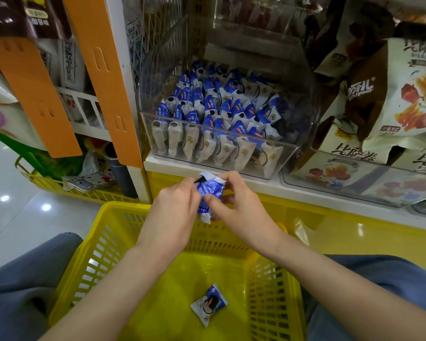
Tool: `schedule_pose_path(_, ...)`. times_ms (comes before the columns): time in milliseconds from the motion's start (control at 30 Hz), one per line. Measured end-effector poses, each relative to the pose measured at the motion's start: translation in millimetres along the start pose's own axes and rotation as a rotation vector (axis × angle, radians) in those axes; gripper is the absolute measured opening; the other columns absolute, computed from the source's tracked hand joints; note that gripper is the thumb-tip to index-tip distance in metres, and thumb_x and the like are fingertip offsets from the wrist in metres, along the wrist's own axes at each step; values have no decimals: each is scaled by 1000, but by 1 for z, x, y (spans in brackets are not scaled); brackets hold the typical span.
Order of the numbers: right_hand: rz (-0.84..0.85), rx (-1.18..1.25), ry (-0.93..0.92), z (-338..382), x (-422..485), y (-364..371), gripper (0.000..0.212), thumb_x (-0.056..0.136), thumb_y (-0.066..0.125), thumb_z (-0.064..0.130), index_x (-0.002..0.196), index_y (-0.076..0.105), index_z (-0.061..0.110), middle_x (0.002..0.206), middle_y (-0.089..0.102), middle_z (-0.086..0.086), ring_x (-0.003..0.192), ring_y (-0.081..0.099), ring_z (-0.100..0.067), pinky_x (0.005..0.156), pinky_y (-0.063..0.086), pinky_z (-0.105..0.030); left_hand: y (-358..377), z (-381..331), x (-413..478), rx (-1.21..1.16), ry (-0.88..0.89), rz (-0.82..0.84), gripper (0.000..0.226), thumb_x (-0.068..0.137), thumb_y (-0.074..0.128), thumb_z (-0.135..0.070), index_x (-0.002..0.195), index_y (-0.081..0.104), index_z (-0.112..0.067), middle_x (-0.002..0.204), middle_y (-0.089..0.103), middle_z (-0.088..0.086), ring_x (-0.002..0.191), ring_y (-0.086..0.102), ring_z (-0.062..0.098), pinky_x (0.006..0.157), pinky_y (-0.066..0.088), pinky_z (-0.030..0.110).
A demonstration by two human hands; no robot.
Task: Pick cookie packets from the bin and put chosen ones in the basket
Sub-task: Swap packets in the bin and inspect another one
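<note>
We hold one blue-and-white cookie packet [209, 196] between both hands at the centre of the frame, above the far rim of the yellow basket [113, 225] and just in front of the white shelf edge. Our left hand [176, 205] pinches the packet's left side, thumb and fingers closed on the wrapper near its upper crimped end. Our right hand [239, 205] closes on the right side, thumb pressed on the front face, forefinger curled over the top edge. The packet's long axis runs roughly up and down in the frame, tilted slightly, its lower crimp hanging free between our palms.

The clear bin [276, 166] sits in the upper middle of the frame, packed with upright packets [207, 112] of the same kind. One packet [209, 305] already lies on the basket floor at lower centre, directly below the one we hold.

We judge that we are inspecting this packet. If chosen, it only needs to travel downward; the basket opening lies straight beneath both hands, so either hand is equally placed to drop it once the other lets go.
</note>
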State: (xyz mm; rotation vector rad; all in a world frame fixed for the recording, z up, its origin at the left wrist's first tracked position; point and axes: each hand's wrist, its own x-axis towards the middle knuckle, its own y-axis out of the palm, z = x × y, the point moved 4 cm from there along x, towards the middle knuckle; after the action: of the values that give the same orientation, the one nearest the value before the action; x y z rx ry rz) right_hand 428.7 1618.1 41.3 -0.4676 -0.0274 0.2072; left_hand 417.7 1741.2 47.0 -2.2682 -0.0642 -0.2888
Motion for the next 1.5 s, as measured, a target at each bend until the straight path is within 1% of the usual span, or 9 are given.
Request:
schedule_pose_path(167, 29, 40, 19, 0, -1, 1, 25, 87, 61, 23, 105, 45, 28, 105, 62, 8, 88, 66, -18, 80, 54, -46, 3, 5, 0, -110, -56, -69, 19, 95, 41, -18, 96, 60, -16, 65, 54, -5, 57, 52, 12, 53, 36, 26)
schedule_pose_path(267, 23, 37, 33, -1, 0, 1, 28, 89, 59, 21, 113, 45, 21, 111, 64, -1, 91, 66, -22, 82, 52, -49, 6, 5, 0, -212, -111, -43, 22, 95, 44, -20, 114, 56, -20, 85, 64, -4, 68, 58, 5, 59, 41, 11)
schedule_pose_path(367, 4, 5, 16, 1, 3, -3, 28, 90, 57, 18, 115, 45, 16, 110, 65, -5, 96, 64, -20, 87, 50, -46, 7, 2, 0, -224, -93, -18, 26, 93, 48, -17, 118, 55, -20, 104, 63, -6, 89, 58, 7, 75, 42, 16)
schedule_pose_path(567, 15, -82, -95, 7, 0, -3, 27, 91, 56, 22, 112, 41, 27, 102, 60, 11, 89, 61, -3, 81, 53, -31, 0, 1, 2, -225, -67, -78, 31, 92, 47, -6, 119, 58, -16, 102, 64, -5, 89, 59, 7, 70, 42, 4)
schedule_pose_path(733, 96, -10, -89, 7, 5, -2, 39, 91, 55, 25, 128, 42, 25, 120, 57, 9, 99, 58, 3, 85, 49, -16, 2, 10, 6, -446, -229, -72, 21, 96, 42, -9, 108, 53, -22, 94, 68, -4, 74, 61, 0, 69, 47, 13)
schedule_pose_path(867, 207, 80, -74, 8, 4, 2, 47, 95, 45, 31, 141, 32, 34, 138, 45, 12, 123, 45, 1, 104, 36, -22, 6, 13, 6, -821, -469, -34, 22, 98, 37, -13, 91, 56, -19, 85, 68, 4, 73, 65, 6, 70, 52, 23)
schedule_pose_path(1000, 144, 135, -57, 10, 3, -2, 53, 90, 58, 21, 136, 34, 32, 124, 52, 13, 112, 54, -1, 92, 48, -20, 8, 8, 5, -1069, -564, 67, 33, 98, 35, -34, 98, 64, -19, 91, 72, 4, 87, 67, 16, 83, 51, 33)
schedule_pose_path(1367, -90, 249, 54, 14, 8, -18, 58, 74, 74, 12, 120, 39, 16, 106, 64, -2, 93, 62, -14, 81, 53, -26, -2, -1, 5, -946, -351, 118, 23, 91, 54, -21, 112, 62, -19, 99, 72, -6, 91, 65, -2, 69, 47, 8)
schedule_pose_path(1500, -31, 326, 0, 19, 7, -22, 37, 84, 64, 11, 118, 48, 14, 107, 65, 0, 92, 61, -6, 76, 50, -15, -9, -2, 11, -964, -241, 83, 24, 90, 55, -17, 110, 61, -27, 98, 71, -16, 95, 63, -5, 72, 45, 6)
